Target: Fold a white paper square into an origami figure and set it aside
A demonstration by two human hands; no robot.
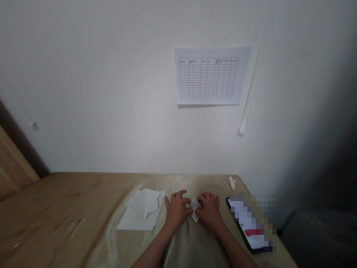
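Between my two hands is a small folded piece of white paper (195,210), diamond-shaped, on the table's covering. My left hand (177,209) pinches its left side with thumb and index finger, while the other fingers are raised. On the opposite side, my right hand (209,211) grips the paper's right edge in the same way. The finer folds are too small to make out. To the left of my left hand lies a stack of white paper sheets (136,219), some of them creased and loosely overlapping.
A phone (248,225), partly pixelated, lies to the right of my right hand. Behind it is a small folded white paper piece (232,182). The brownish table cover (69,216) reaches the wall, where a printed table sheet (209,78) hangs. Something dark (320,238) stands at the right.
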